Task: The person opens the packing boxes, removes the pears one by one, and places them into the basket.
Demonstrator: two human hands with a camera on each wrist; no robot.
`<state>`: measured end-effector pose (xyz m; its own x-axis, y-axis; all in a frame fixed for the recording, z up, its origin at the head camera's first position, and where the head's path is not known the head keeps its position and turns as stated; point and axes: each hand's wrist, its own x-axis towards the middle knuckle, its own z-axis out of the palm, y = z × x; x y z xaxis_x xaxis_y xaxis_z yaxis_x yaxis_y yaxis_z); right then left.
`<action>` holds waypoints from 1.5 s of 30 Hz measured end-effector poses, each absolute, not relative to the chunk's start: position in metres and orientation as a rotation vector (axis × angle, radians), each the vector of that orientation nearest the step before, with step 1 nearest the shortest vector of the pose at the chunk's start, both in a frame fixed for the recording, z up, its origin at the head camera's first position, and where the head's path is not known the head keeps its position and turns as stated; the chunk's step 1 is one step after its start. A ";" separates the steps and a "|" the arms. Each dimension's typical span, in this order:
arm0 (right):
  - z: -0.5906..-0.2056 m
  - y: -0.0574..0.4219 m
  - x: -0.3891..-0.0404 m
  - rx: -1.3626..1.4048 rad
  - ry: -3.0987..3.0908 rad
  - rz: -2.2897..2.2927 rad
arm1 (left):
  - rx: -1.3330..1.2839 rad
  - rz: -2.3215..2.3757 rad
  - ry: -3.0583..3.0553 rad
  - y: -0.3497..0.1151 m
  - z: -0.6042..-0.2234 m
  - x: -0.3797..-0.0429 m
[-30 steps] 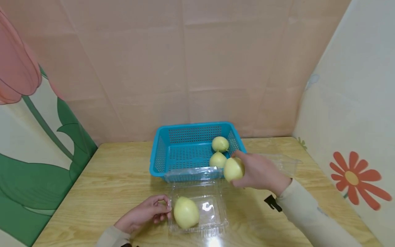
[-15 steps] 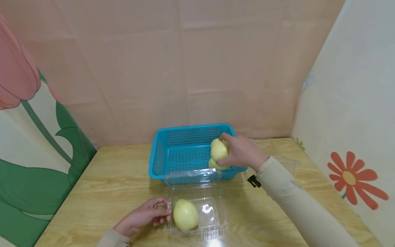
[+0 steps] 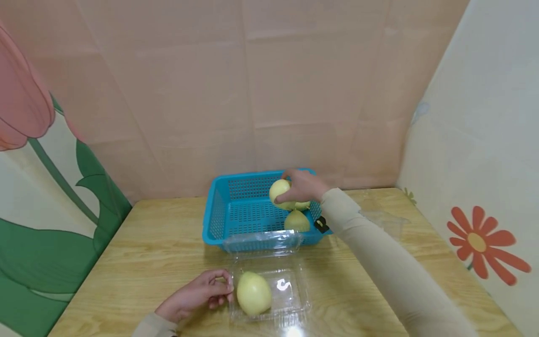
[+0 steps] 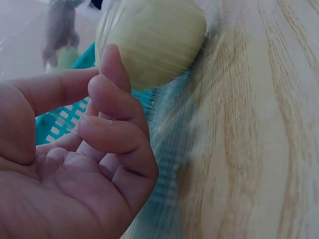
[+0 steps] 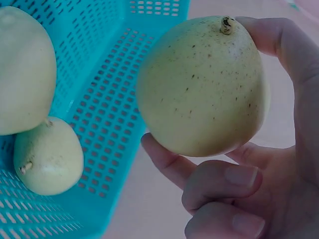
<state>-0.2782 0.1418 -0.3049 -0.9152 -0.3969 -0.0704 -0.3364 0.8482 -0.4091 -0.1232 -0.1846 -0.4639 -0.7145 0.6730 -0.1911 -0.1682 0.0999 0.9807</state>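
Note:
My right hand (image 3: 306, 186) grips a pale yellow-green pear (image 3: 279, 191) over the blue basket (image 3: 207, 220). In the right wrist view, thumb and fingertips clasp this pear's sides, its stem near the thumb. A front pear (image 3: 296, 221) and another pear (image 3: 302, 205), partly hidden by the hand, lie at the basket's right side. My left hand (image 3: 200, 292) pinches the left edge of an open clear plastic clamshell box (image 3: 290, 288) between thumb and fingertip. One pear (image 3: 254, 293) sits in its left half, and its lid (image 3: 263, 240) leans toward the basket's front.
Behind my right sleeve (image 3: 379, 252) stands another clear plastic container (image 3: 393, 222), partly hidden. A black buckle (image 3: 321, 224) hangs at the right wrist. The wooden table (image 3: 160, 243) meets a pinkish wall covering at the back and a flowered panel (image 3: 477, 241) on the right.
My right hand has carried its pear leftward and back, from the basket's front right corner to above its inside. The left hand stays at the box edge.

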 end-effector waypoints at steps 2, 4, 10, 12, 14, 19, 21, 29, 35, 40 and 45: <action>-0.307 0.136 -0.285 -0.552 2.830 -0.618 | 0.493 1.683 1.742 -0.185 -0.464 -0.123; -0.311 0.131 -0.292 -0.534 2.801 -0.635 | 0.489 1.681 1.746 -0.185 -0.463 -0.122; -0.322 0.115 -0.314 -0.414 2.809 -0.568 | 0.484 1.671 1.750 -0.185 -0.459 -0.124; -0.325 0.110 -0.319 -0.371 2.813 -0.535 | 0.489 1.668 1.746 -0.185 -0.459 -0.124; -0.329 0.106 -0.322 -0.356 2.813 -0.499 | 0.493 1.666 1.745 -0.185 -0.458 -0.124; -0.341 0.097 -0.332 -0.355 2.807 -0.448 | 0.503 1.672 1.732 -0.186 -0.460 -0.123; -0.347 0.094 -0.336 -0.343 2.802 -0.438 | 0.506 1.675 1.725 -0.187 -0.461 -0.122; -0.369 0.086 -0.344 -0.314 2.816 -0.294 | 0.495 1.676 1.733 -0.188 -0.460 -0.119; -0.369 0.082 -0.337 -0.300 2.827 -0.239 | 0.490 1.676 1.723 -0.189 -0.458 -0.118; -0.370 0.081 -0.333 -0.310 2.843 -0.186 | 0.485 1.675 1.721 -0.190 -0.458 -0.118; -0.377 0.080 -0.334 -0.310 2.845 -0.179 | 0.492 1.671 1.721 -0.191 -0.459 -0.118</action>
<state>-0.3344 0.0805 -0.3766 -0.9397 -0.2275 -0.2553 -0.1937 0.9694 -0.1508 -0.1176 -0.1905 -0.4593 -0.6983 0.6854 -0.2062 -0.1859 0.1044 0.9770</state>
